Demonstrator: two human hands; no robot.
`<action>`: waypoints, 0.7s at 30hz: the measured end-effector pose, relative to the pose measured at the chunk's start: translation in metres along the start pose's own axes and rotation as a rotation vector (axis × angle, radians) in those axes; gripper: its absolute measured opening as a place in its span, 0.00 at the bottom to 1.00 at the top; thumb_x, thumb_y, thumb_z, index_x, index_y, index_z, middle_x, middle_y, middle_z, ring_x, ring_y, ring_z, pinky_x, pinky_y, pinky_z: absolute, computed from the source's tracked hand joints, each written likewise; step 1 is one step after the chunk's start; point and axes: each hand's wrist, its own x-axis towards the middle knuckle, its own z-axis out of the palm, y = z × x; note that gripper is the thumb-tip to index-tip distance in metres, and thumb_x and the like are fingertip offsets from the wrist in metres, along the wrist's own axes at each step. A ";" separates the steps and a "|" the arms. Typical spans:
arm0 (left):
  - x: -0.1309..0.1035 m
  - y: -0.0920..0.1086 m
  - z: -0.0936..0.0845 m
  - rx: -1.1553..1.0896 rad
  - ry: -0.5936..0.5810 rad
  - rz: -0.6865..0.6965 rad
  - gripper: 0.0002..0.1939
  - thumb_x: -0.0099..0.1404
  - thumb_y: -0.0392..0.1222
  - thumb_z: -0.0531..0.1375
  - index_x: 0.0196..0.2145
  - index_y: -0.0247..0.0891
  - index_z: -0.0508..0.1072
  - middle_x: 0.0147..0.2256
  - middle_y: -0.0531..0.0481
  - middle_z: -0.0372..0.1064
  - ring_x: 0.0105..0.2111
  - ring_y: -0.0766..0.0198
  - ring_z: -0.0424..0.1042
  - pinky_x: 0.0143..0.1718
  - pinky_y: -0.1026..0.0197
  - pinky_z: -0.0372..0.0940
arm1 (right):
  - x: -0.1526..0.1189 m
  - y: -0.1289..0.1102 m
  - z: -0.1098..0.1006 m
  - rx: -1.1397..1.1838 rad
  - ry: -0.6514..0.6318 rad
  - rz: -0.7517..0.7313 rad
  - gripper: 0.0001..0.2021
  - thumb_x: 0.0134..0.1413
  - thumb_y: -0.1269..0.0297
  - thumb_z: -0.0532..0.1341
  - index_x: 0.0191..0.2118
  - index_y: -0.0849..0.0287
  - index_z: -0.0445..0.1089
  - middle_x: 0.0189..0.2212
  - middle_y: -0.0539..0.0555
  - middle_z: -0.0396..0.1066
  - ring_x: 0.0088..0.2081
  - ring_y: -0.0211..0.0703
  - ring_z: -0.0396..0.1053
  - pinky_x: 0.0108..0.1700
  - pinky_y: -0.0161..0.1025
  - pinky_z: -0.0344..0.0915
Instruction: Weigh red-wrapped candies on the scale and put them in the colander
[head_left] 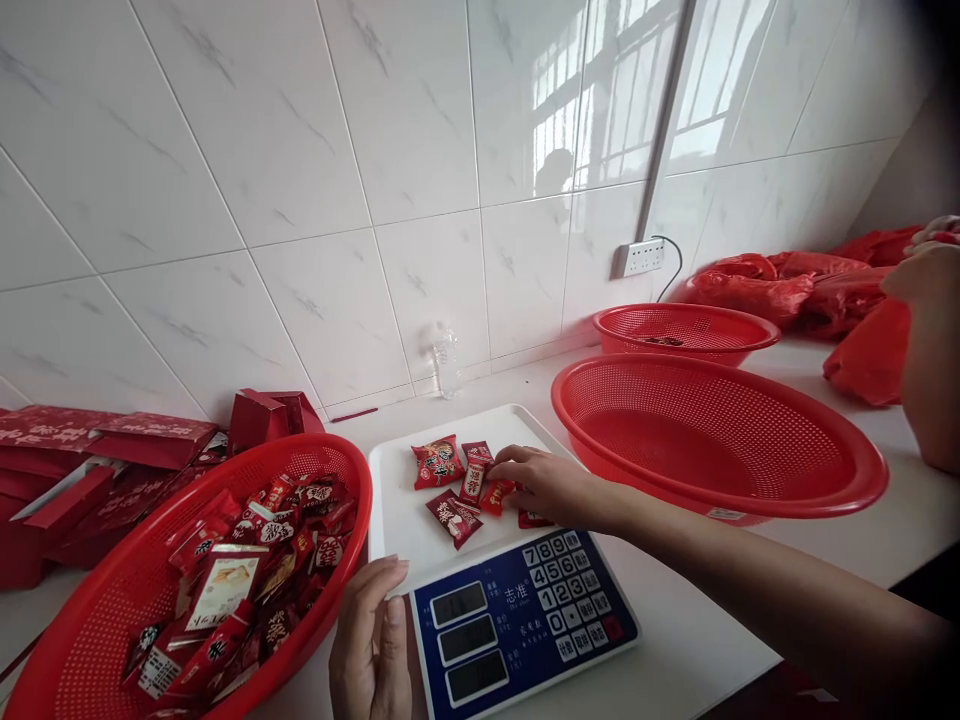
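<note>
A digital weighing scale (525,610) with a blue keypad panel stands before me, its white tray (397,530) holding several small red snack packets (454,517). Over the tray's right part, my right hand (551,487) reaches down with bent fingers closed about a small red-orange packet (496,496); its fingertips are partly hidden. Another packet shows under the palm. At the scale's left edge is my left hand (369,640), fingers loosely curved and thumb apart, with nothing visible in it. A red basket (358,490) full of mixed wrapped snacks (247,590) stands to its left.
Right of the scale stands a large red perforated basket (720,430), with another basket (686,320) behind it. Red plastic bags (780,285) and another person's arm (930,350) are far right. A clear bottle (446,362) stands by the wall; red boxes (150,440) lie left.
</note>
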 end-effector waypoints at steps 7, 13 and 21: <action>-0.003 0.000 0.003 0.008 0.027 -0.016 0.11 0.71 0.38 0.53 0.46 0.44 0.73 0.46 0.49 0.73 0.47 0.64 0.73 0.45 0.67 0.71 | -0.001 -0.002 -0.005 -0.064 0.048 0.044 0.03 0.52 0.69 0.63 0.34 0.58 0.68 0.34 0.55 0.72 0.38 0.46 0.69 0.39 0.39 0.64; -0.002 0.016 0.011 -0.087 0.136 -0.144 0.12 0.71 0.47 0.54 0.42 0.45 0.75 0.44 0.50 0.73 0.46 0.61 0.72 0.47 0.62 0.68 | -0.025 0.034 -0.040 -0.149 0.295 0.235 0.05 0.57 0.61 0.58 0.33 0.57 0.64 0.32 0.57 0.71 0.36 0.49 0.68 0.36 0.41 0.62; -0.002 0.030 0.017 -0.125 0.208 -0.233 0.14 0.70 0.52 0.54 0.39 0.45 0.76 0.42 0.49 0.74 0.46 0.58 0.71 0.47 0.58 0.66 | -0.039 0.064 -0.053 -0.316 0.340 0.402 0.23 0.60 0.52 0.52 0.54 0.59 0.68 0.57 0.65 0.65 0.58 0.62 0.61 0.53 0.57 0.63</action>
